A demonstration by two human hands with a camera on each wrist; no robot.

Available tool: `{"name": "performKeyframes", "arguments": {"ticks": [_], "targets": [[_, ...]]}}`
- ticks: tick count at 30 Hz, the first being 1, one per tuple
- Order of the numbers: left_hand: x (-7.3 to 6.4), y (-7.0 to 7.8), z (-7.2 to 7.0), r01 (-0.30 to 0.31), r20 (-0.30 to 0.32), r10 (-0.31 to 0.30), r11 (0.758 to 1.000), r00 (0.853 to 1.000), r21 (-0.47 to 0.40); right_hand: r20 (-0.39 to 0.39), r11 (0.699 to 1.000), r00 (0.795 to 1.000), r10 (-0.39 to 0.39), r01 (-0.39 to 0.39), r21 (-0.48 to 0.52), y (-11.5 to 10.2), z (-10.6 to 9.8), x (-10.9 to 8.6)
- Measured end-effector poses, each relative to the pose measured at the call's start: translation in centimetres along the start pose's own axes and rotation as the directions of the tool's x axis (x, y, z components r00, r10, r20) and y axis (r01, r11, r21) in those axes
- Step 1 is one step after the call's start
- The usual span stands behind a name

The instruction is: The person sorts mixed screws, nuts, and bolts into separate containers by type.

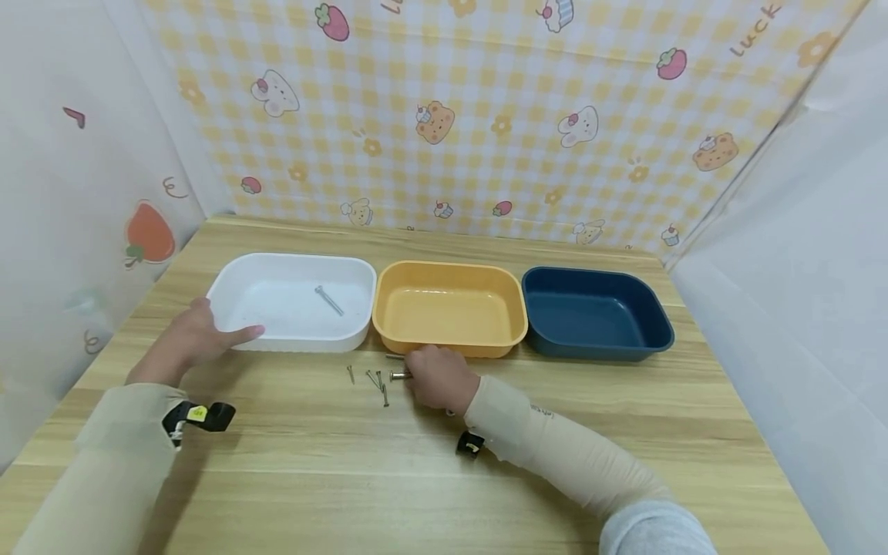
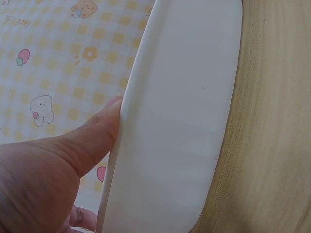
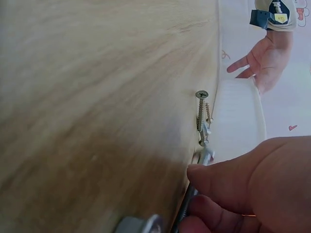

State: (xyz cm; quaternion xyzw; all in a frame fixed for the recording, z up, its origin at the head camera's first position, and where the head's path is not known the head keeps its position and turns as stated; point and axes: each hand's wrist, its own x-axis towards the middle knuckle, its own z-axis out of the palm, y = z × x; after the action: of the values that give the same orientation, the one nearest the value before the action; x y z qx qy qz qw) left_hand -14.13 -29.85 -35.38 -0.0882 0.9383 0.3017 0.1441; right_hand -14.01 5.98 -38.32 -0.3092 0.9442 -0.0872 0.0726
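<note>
My right hand (image 1: 441, 376) is low over the table in front of the yellow bin (image 1: 451, 345). Its thumb and fingers pinch a metal bolt (image 3: 207, 155), whose end points left toward several loose screws (image 1: 378, 379). Another thin metal shank (image 1: 395, 356) sticks out beside the hand, close to the yellow bin. My left hand (image 1: 196, 333) touches the left end of the white bin (image 1: 305, 344), fingers spread and thumb laid straight over its front rim. A long silver bolt (image 1: 329, 301) lies inside that bin.
A dark blue bin (image 1: 597, 353) stands to the right of the yellow one, all three in a row. A small metal piece (image 1: 450, 412) lies by my right wrist, blurred in the right wrist view. A patterned cloth (image 1: 472, 154) hangs behind the table.
</note>
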Motion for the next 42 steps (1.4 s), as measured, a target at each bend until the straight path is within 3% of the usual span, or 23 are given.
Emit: {"name": "performKeyframes", "arguments": {"ticks": [6,9,12,14,17,20,24,27,36,38,42], "targets": [[0.0,-0.1,0.0,-0.004,-0.001,0.004,1.000,1.000,0.018,0.079,0.998,0.997,-0.006,0.001,0.065,0.4,0.0,0.4],[0.0,-0.1,0.0,-0.002,0.004,0.002,1.000,1.000,0.030,0.152,0.989,0.988,-0.030,0.007,0.151,0.7,-0.2,0.6],[0.0,-0.1,0.0,0.004,0.005,-0.005,0.999,1.000,0.031,0.219,0.955,0.973,-0.076,0.007,0.297,0.9,-1.0,0.8],[0.1,-0.1,-0.1,0.004,0.006,-0.004,1.000,1.000,0.031,0.255,0.908,0.961,-0.112,-0.006,0.420,1.0,-1.6,1.1],[0.2,-0.1,-0.2,0.002,0.009,-0.003,1.000,1.000,0.030,0.293,0.782,0.942,-0.164,-0.057,0.621,1.0,-2.3,1.5],[0.1,-0.1,-0.3,0.001,0.009,-0.001,0.999,1.000,0.032,0.301,0.605,0.928,-0.219,-0.113,0.788,0.9,-2.4,2.1],[0.1,-0.1,-0.2,0.002,0.017,-0.003,0.999,1.000,0.048,0.302,0.410,0.910,-0.284,-0.169,0.896,0.6,-2.6,3.0],[0.1,0.0,-0.2,-0.019,0.014,0.018,0.999,1.000,0.047,0.291,0.302,0.911,-0.292,-0.201,0.932,0.4,-3.0,3.9],[0.1,0.6,-0.5,-0.002,0.017,0.002,1.000,1.000,0.006,0.284,-0.019,0.950,-0.128,-0.288,0.957,-1.3,-4.0,7.3],[0.0,0.6,-0.5,-0.006,0.020,0.006,1.000,1.000,0.009,0.293,-0.106,0.953,-0.072,-0.299,0.948,-1.9,-4.0,8.2],[-0.1,0.4,-0.3,-0.004,0.027,0.004,1.000,1.000,0.021,0.312,-0.239,0.950,0.015,-0.300,0.924,-3.0,-4.1,9.9]]}}
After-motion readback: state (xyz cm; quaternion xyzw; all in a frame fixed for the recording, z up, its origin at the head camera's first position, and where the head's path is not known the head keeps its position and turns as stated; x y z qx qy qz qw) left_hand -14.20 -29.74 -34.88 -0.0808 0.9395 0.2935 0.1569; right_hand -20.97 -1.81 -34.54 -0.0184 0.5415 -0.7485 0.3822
